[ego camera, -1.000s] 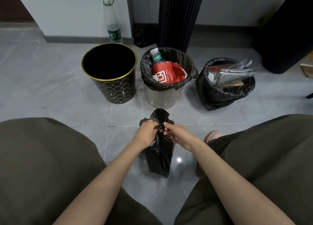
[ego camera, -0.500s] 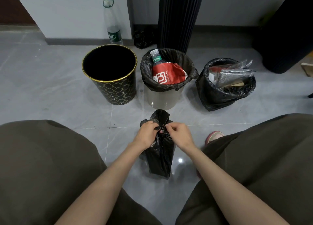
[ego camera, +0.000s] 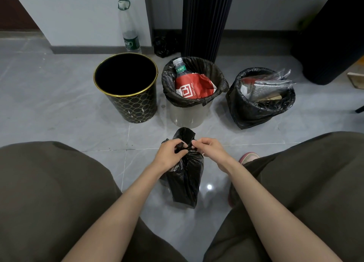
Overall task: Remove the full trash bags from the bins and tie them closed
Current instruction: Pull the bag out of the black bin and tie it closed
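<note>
A small black trash bag (ego camera: 186, 180) stands on the floor between my knees, its neck gathered. My left hand (ego camera: 170, 153) grips the bunched plastic at the bag's top. My right hand (ego camera: 208, 148) pinches a strand of the same neck from the right side. Behind it stand three bins: a black bin with a gold rim (ego camera: 126, 88), holding no bag, a clear bin (ego camera: 194, 96) lined with a black bag and filled with a red wrapper and a bottle, and a bin on the right wrapped in a black bag (ego camera: 260, 98) full of clear plastic packaging.
An upright clear plastic bottle (ego camera: 129, 28) stands against the wall behind the gold-rimmed bin. A dark ribbed column (ego camera: 206, 19) rises behind the middle bin, with a small black bag (ego camera: 164, 46) at its foot. A large dark object (ego camera: 334, 37) fills the right corner. My shoe (ego camera: 249, 157) is right of the bag.
Both hands have kept working at the bag's neck; my right hand has shifted slightly and now pinches with its fingertips. The bag has stayed where it was.
</note>
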`<state>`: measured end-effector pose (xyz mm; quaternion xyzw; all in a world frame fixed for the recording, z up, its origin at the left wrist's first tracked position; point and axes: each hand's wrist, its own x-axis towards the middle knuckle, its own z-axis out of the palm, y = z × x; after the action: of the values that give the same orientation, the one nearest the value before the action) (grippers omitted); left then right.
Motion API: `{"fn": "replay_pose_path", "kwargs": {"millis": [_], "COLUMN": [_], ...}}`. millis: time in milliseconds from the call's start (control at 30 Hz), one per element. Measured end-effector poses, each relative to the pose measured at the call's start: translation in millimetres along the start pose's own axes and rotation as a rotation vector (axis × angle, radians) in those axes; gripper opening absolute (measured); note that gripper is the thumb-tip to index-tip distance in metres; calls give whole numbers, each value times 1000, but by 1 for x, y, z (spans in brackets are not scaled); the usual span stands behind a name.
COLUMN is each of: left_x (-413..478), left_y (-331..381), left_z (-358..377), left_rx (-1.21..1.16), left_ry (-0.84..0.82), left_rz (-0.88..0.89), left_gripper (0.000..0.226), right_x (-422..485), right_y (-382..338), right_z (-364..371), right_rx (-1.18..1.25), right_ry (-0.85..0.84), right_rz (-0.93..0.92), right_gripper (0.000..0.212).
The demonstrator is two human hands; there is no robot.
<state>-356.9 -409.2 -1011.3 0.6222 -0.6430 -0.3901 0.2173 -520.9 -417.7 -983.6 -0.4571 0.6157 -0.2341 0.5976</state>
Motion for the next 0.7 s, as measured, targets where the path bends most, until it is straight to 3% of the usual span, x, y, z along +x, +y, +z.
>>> {"fn": "replay_pose_path", "kwargs": {"millis": [200,367,533,700], "left_x": [2,1,0,1], "left_y": [2,2,5,3], "left_z": [2,7,6,6], "left_rx": [-218,-723,-873,-892], "left_ry": [55,120,43,12], "left_rz": [-117,-409,-521,-633], "left_gripper": [5,10,24,20], "right_x": [3,3,2,6], "right_y": [1,20,26,30], "right_z": [1,14,36,46], "right_rx": [229,571,393,197], "right_ry": [1,87,83,159], "right_rz": [79,182,111,-60], "right_gripper": [21,21,15,13]}}
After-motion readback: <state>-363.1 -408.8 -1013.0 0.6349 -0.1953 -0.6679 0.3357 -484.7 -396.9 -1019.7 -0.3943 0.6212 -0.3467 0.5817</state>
